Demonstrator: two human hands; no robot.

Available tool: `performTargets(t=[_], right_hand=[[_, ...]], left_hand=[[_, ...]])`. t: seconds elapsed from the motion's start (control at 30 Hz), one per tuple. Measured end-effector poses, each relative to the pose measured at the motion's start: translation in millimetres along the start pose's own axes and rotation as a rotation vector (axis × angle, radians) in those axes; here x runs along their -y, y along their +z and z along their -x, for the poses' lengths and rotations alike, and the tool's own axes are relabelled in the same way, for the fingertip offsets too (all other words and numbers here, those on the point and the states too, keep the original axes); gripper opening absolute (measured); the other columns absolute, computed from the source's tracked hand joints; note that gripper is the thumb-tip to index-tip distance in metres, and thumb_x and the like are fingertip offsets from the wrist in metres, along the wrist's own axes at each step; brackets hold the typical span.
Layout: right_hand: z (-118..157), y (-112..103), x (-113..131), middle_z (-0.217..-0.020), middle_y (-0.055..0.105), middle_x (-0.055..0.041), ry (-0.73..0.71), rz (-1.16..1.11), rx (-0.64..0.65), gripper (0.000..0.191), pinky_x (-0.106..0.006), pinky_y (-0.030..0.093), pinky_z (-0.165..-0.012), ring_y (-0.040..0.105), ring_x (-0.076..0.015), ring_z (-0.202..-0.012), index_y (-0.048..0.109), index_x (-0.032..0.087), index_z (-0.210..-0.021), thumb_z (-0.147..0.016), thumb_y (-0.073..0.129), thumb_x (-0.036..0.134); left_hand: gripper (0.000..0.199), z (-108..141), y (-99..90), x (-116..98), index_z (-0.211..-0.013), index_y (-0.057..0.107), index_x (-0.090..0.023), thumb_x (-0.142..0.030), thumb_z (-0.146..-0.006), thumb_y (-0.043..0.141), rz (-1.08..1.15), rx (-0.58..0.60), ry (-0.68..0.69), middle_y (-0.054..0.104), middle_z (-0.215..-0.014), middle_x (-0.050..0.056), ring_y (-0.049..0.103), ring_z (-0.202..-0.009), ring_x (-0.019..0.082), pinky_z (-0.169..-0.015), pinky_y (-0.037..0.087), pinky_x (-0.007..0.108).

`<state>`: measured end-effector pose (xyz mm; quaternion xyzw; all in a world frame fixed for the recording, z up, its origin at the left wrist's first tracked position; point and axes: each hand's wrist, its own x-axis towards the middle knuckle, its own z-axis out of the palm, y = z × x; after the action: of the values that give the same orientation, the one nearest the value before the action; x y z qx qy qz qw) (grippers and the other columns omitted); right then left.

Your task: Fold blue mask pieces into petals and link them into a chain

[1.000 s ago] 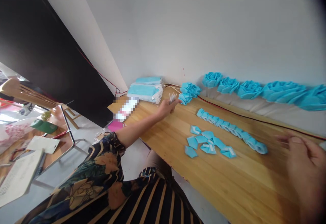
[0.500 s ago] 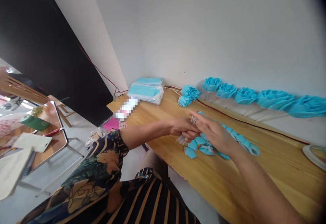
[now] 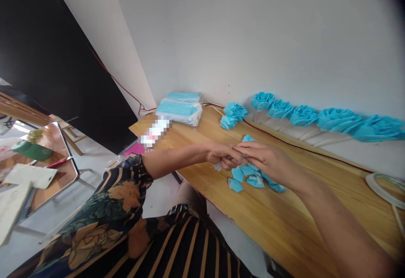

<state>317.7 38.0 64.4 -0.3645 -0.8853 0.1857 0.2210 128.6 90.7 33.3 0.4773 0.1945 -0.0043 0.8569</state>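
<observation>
My left hand (image 3: 225, 155) is closed around a small white bundle (image 3: 218, 166), whose end shows below the fingers; I cannot make out what it is. Against its fingertips, my right hand (image 3: 264, 156) is closed in a pinch, and what lies between its fingers is hidden. Beneath and beside both hands, several cut blue pieces (image 3: 236, 184) lie on the wooden table (image 3: 202, 181), some of them covered by my right hand and forearm.
Blue fabric flowers (image 3: 303, 115) line the wall, with smaller ones (image 3: 235, 111) on sticks nearby. Packs of blue masks (image 3: 177, 108) lie at the back left. A white tape roll (image 3: 386, 188) is at right. Another table (image 3: 60, 181) stands far left.
My right hand's fingers have come down from an extended pose to a pinch at my left fingertips. The white strands that showed between the hands are now mostly hidden. The view has shifted slightly.
</observation>
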Motion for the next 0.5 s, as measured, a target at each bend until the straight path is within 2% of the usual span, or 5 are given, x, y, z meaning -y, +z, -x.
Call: performTargets(t=[0.17,0.27,0.37,0.43,0.5], right_hand=[[9,9,-6,-0.098,0.074,-0.0058,0.008,0.026,-0.058,0.032,-0.037,0.055,-0.079,0.068,-0.0222,-0.091,0.076,0.025,-0.095,-0.097,0.045,0.026],[14,11,-9,-0.098,0.074,-0.0049,0.02,0.034,-0.062,0.032,-0.037,0.054,-0.079,0.068,-0.0224,-0.093,0.077,0.027,-0.096,-0.097,0.045,0.027],[20,12,-13,-0.098,0.074,-0.005,0.036,0.076,-0.095,0.032,-0.037,0.055,-0.077,0.068,-0.023,-0.09,0.076,0.03,-0.102,-0.098,0.044,0.031],[21,16,-16,-0.097,0.074,-0.0054,0.036,0.09,-0.118,0.033,-0.038,0.055,-0.076,0.069,-0.0234,-0.09,0.076,0.029,-0.103,-0.098,0.044,0.033],[19,22,-18,-0.096,0.074,-0.0056,0.037,0.089,-0.138,0.034,-0.038,0.056,-0.076,0.07,-0.0235,-0.089,0.077,0.027,-0.101,-0.098,0.044,0.033]], left_hand=[[0.027,3,-0.3,-2,-0.086,0.055,-0.018,-0.034,-0.077,0.074,-0.017,0.065,0.091,0.041,-0.062,-0.006,0.021,-0.042,0.002,-0.041,0.014,0.016],[0.032,9,0.4,-2,-0.104,0.056,-0.022,-0.04,-0.081,0.069,-0.138,0.032,0.134,0.055,-0.073,-0.002,0.041,-0.048,0.006,-0.044,0.028,0.018],[0.034,19,0.0,3,-0.099,0.059,-0.019,-0.05,-0.085,0.063,-0.29,-0.029,0.115,0.06,-0.077,0.002,0.052,-0.058,0.011,-0.051,0.038,0.023],[0.039,26,0.7,10,-0.089,0.061,-0.016,-0.054,-0.084,0.063,-0.37,-0.083,0.12,0.055,-0.071,0.001,0.047,-0.056,0.01,-0.052,0.036,0.023],[0.043,30,2.5,20,-0.089,0.063,-0.015,-0.057,-0.083,0.063,-0.38,-0.167,0.147,0.044,-0.064,-0.003,0.037,-0.052,0.007,-0.049,0.028,0.021]])
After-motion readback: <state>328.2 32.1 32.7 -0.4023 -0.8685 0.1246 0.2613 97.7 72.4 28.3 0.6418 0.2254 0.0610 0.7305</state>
